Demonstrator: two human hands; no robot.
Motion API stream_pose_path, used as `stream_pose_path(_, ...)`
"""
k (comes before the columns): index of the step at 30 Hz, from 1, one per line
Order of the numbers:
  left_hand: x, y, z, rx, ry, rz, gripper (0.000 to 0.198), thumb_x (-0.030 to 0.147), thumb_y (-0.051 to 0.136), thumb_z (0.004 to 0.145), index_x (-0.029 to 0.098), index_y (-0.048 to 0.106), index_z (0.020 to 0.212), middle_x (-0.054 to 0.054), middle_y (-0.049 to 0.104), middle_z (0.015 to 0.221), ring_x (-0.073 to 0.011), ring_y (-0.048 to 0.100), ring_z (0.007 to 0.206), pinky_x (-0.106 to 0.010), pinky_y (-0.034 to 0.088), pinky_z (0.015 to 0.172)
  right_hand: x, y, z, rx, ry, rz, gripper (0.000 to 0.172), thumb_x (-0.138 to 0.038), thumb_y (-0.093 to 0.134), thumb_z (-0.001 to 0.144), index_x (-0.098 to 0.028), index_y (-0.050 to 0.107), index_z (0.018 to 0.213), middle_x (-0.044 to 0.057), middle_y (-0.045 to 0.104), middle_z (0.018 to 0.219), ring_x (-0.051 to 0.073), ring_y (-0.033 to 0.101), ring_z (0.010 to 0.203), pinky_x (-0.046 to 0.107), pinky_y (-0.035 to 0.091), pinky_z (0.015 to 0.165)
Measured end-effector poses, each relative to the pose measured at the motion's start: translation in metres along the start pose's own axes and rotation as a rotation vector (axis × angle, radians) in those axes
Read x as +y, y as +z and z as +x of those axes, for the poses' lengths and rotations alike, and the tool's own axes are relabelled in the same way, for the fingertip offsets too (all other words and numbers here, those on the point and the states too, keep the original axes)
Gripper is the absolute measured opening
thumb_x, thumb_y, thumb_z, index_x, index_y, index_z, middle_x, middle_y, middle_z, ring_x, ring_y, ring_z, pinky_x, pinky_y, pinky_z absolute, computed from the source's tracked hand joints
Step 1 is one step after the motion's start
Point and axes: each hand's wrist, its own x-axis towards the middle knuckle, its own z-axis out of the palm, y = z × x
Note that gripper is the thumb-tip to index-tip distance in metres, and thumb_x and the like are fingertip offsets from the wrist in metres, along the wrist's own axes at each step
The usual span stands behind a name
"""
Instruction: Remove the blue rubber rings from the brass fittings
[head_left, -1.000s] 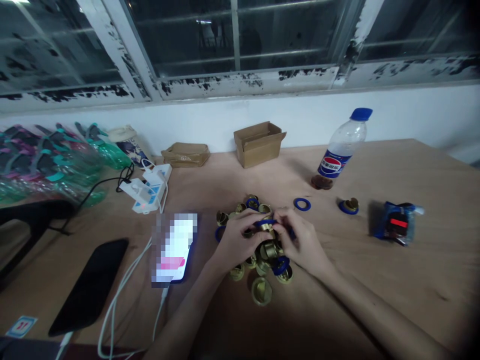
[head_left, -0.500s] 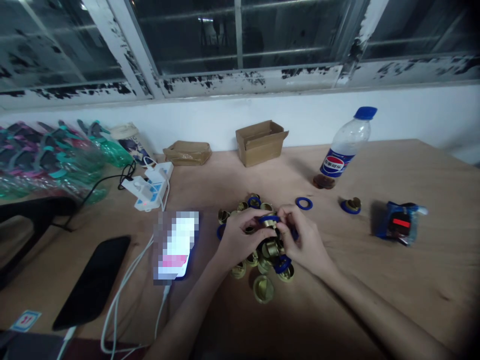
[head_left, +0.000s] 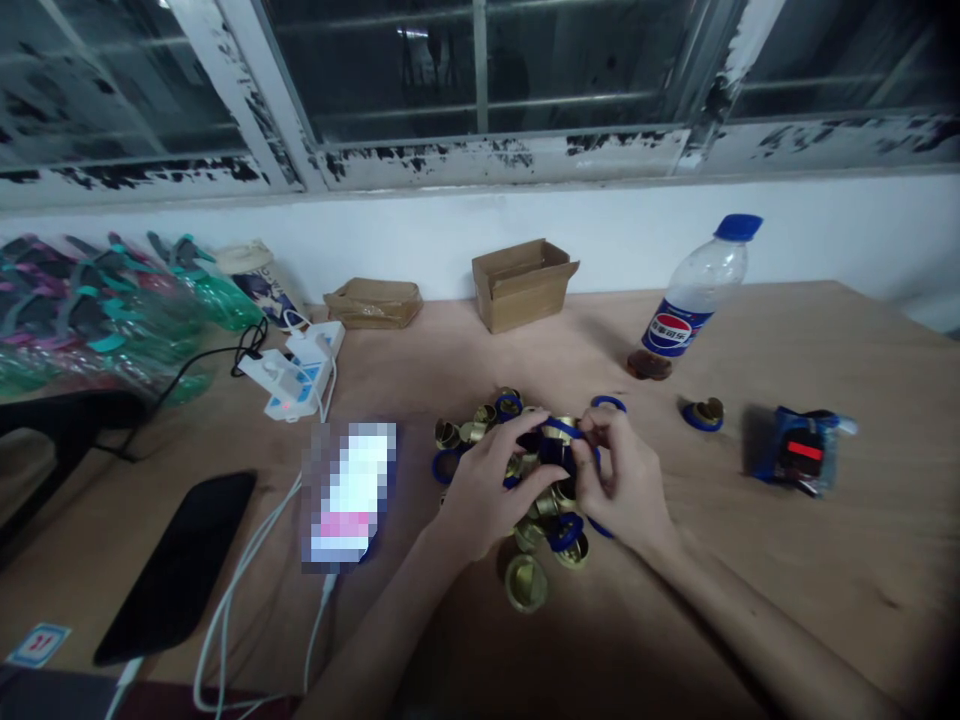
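Note:
Over a pile of brass ring-shaped fittings point(head_left: 541, 508) and blue rings, both my hands are closed around one brass fitting point(head_left: 558, 436) with a blue ring point(head_left: 564, 427) at its top. My left hand point(head_left: 484, 490) has its index finger against the ring's left side and its thumb lower down. From the right, my right hand point(head_left: 626, 485) pinches the ring's edge between thumb and fingers. The underside of the held piece is dark and partly hidden. One loose brass fitting point(head_left: 526, 583) lies nearest me, below the pile.
A blue ring point(head_left: 608, 403) lies just behind my right hand. Farther right are a fitting on a blue ring point(head_left: 703, 413), a cola bottle point(head_left: 679, 320) and a plastic-wrapped packet point(head_left: 802, 450). At left lie a lit phone point(head_left: 352, 490), a dark phone point(head_left: 180, 565) and a power strip point(head_left: 304, 372).
Both hands have shifted slightly right with the held fitting and blue ring. My left thumb and index finger are spread wider around the piece. The loose items on the table stay in place.

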Motion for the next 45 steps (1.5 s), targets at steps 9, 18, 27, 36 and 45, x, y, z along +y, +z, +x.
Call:
stream_pose_path(9, -0.001, -0.001, -0.001, 0.071, 0.078, 0.088, 0.037, 0.029, 0.068, 0.082, 0.026, 0.056, 0.116, -0.003, 0.07, 0.107, -0.0178, 0.069, 0.091, -0.029, 0.057, 0.079, -0.003, -0.001, -0.001, 0.016, -0.068, -0.022, 0.013, -0.012, 0.047, 0.087, -0.023, 0.045, 0.095, 0.0, 0.053, 0.076, 0.014, 0.054, 0.066, 0.027, 0.045, 0.06)
stream_pose_path(18, 0.003, 0.001, -0.004, 0.128, 0.085, 0.131, 0.045, 0.037, 0.074, 0.075, 0.026, 0.057, 0.114, -0.003, 0.072, 0.1, -0.0156, 0.07, 0.076, -0.028, 0.059, 0.069, -0.003, 0.0, 0.001, 0.083, -0.141, -0.025, 0.015, -0.009, 0.05, 0.086, -0.021, 0.047, 0.094, -0.001, 0.052, 0.075, 0.013, 0.053, 0.066, 0.026, 0.045, 0.06)
stream_pose_path(27, 0.004, 0.001, -0.002, 0.155, 0.038, 0.059, 0.045, 0.034, 0.078, 0.07, 0.022, 0.058, 0.109, -0.004, 0.072, 0.097, -0.0139, 0.069, 0.069, -0.027, 0.058, 0.064, -0.003, 0.0, 0.002, 0.093, -0.186, 0.001, 0.017, -0.007, 0.052, 0.085, -0.019, 0.049, 0.097, 0.001, 0.053, 0.077, 0.013, 0.053, 0.069, 0.027, 0.046, 0.064)
stream_pose_path(36, 0.003, 0.001, -0.002, 0.11, 0.051, 0.051, 0.04, 0.029, 0.078, 0.072, 0.024, 0.058, 0.107, -0.002, 0.071, 0.097, -0.0144, 0.069, 0.079, -0.025, 0.057, 0.069, -0.004, 0.0, 0.001, 0.084, -0.19, 0.026, 0.019, -0.007, 0.053, 0.085, -0.019, 0.049, 0.099, 0.001, 0.053, 0.078, 0.013, 0.053, 0.069, 0.028, 0.046, 0.064)
stream_pose_path(45, 0.011, 0.001, 0.002, 0.087, -0.189, -0.34, 0.037, 0.022, 0.077, 0.07, 0.021, 0.054, 0.1, -0.001, 0.066, 0.092, -0.0134, 0.065, 0.08, -0.021, 0.054, 0.063, -0.006, -0.004, 0.002, 0.075, -0.04, 0.25, 0.028, -0.011, 0.054, 0.085, -0.021, 0.049, 0.111, 0.001, 0.053, 0.082, 0.014, 0.056, 0.074, 0.03, 0.049, 0.068)
